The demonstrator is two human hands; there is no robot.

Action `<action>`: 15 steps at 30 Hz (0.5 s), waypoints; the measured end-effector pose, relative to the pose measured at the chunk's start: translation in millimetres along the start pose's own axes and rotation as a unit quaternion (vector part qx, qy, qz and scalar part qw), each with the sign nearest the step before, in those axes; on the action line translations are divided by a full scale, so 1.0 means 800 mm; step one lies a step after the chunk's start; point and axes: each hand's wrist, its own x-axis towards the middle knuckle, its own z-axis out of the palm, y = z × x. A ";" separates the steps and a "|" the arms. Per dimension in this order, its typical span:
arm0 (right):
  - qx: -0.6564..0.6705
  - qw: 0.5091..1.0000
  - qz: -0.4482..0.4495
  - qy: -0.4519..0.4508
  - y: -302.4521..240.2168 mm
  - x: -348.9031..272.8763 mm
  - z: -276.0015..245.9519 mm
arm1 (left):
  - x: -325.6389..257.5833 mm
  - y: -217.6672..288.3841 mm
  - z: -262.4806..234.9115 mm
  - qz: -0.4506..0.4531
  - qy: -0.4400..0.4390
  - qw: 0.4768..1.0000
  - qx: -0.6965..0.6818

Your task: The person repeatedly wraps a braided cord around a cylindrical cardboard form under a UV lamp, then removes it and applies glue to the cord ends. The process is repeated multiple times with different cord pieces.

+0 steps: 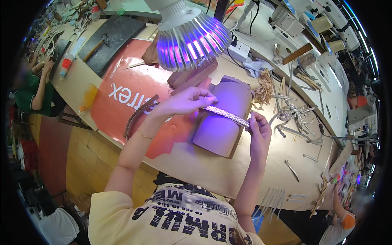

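Sign: red sheet with white lettering, left of the hands, flat on the table.
Surface: tan worktable (strips scattered at right).
Strip: braided strip, pale, under purple lamp.
Left hand: pinching the strip's far end.
Right hand: gripping its near end.
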 end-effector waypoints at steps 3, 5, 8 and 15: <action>-0.035 0.999 -0.022 -0.005 -0.012 0.001 0.003 | -0.002 0.005 0.001 0.035 0.024 0.998 0.037; -0.072 0.996 -0.049 -0.030 -0.032 0.003 0.005 | -0.009 0.019 0.003 0.102 0.072 0.978 0.169; -0.078 0.987 -0.078 -0.113 -0.083 0.005 0.002 | -0.019 0.058 0.016 0.337 0.214 0.826 0.399; -0.100 0.951 -0.220 -0.192 -0.139 0.016 0.021 | -0.008 0.124 0.066 0.220 -0.061 0.967 0.116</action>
